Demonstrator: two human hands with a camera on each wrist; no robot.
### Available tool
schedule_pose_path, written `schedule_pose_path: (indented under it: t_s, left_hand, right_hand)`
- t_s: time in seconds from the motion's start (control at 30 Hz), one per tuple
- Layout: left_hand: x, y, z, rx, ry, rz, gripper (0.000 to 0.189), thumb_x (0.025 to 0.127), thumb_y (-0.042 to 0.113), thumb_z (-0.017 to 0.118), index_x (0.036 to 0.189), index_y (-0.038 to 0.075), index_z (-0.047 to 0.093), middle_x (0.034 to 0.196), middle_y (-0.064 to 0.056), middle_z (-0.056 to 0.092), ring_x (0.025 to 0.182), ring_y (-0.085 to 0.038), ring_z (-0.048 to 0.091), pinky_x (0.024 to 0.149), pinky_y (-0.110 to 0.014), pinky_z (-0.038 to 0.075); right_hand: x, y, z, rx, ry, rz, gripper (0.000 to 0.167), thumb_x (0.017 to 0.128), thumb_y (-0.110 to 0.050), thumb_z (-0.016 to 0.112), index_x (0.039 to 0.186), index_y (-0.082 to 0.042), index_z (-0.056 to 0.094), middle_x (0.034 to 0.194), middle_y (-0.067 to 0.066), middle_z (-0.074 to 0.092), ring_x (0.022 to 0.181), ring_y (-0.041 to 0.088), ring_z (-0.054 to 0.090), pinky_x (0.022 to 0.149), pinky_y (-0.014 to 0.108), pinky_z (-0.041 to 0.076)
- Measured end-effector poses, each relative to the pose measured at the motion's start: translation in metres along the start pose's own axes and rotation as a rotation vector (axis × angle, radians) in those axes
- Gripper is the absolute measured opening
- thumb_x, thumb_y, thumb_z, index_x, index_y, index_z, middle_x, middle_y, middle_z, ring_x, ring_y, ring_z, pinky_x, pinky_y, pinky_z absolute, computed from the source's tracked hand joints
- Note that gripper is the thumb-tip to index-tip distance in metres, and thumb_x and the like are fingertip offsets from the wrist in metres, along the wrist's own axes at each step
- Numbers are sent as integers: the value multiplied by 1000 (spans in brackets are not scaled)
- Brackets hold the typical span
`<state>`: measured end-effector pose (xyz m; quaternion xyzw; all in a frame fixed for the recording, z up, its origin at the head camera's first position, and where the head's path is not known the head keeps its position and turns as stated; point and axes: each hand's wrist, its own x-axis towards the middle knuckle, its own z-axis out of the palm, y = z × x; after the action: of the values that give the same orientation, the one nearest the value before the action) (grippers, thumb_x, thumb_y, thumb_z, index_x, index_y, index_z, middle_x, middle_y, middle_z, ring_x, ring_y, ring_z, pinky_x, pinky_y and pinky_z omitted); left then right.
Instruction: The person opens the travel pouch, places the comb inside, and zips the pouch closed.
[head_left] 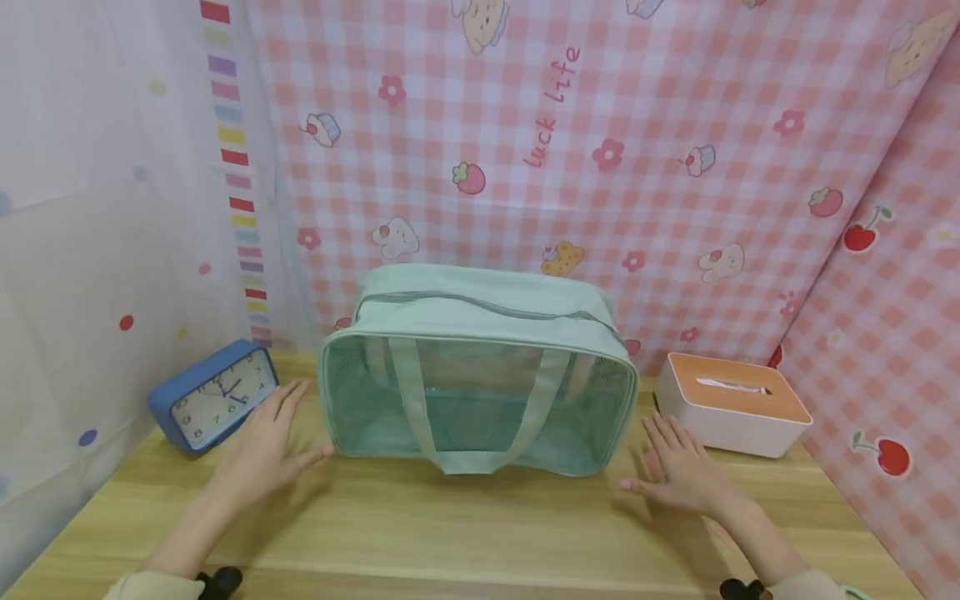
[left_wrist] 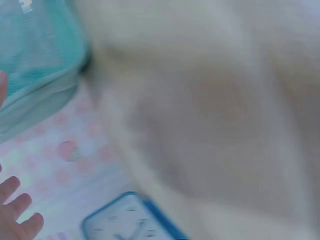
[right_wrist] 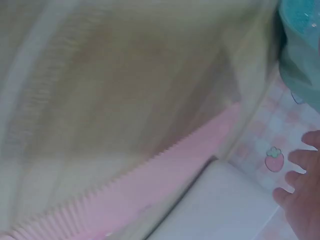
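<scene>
Left hand [head_left: 260,444], mint bag [head_left: 480,375], right hand [head_left: 681,469], backdrop [head_left: 517,200] reading "luck life"

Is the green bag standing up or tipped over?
Standing up: the green bag rests on the table with its zipper along the top and its handle hanging down in front.

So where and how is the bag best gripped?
Probably by the low middle of its strap, coming from the front: the bag stands upright, and the strap hangs in a U down its near face, within easy reach.
</scene>
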<state>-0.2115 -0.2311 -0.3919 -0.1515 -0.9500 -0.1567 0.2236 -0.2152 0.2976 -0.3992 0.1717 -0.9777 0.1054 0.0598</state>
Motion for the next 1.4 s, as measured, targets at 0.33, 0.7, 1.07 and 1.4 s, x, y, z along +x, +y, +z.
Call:
schedule_pose_path:
  t_s: [0.33, 0.7, 1.07, 1.4]
  left_hand:
    - [47, 47, -36, -54, 453, 154, 75, 62, 10, 83, 126, -2, 46, 123, -23, 50, 111, -37, 50, 77, -45, 52]
    - [60, 75, -39, -16, 622, 253, 37, 67, -1, 77, 101, -2, 62, 94, -17, 61, 84, -29, 61, 63, -38, 55]
    - [70, 77, -37, -55, 652, 255, 32, 68, -3, 75, 98, -3, 63, 85, -16, 60, 76, -28, 59, 64, -36, 54]
    - [69, 79, -37, -67, 628, 210, 32, 67, -3, 76, 96, -4, 63, 84, -16, 59, 76, -27, 57, 64, -36, 54]
  right_hand:
    - [22, 6, -23, 64, 48, -44, 72, 80, -34, 67, 125, 16, 42, 126, 36, 46, 115, 51, 44, 93, 59, 40]
    - [50, 3, -45, 273, 16, 22, 44, 88, -17, 59, 116, 15, 51, 115, 34, 55, 108, 50, 51, 87, 57, 45]
    - [58, 5, -57, 525, 102, 151, 43, 95, -25, 49, 119, 10, 53, 112, 26, 61, 92, 19, 64, 80, 34, 54]
    - [74, -9, -48, 837, -40, 360, 49, 98, -27, 35, 123, 14, 44, 89, 2, 66, 71, -7, 55, 70, 19, 54]
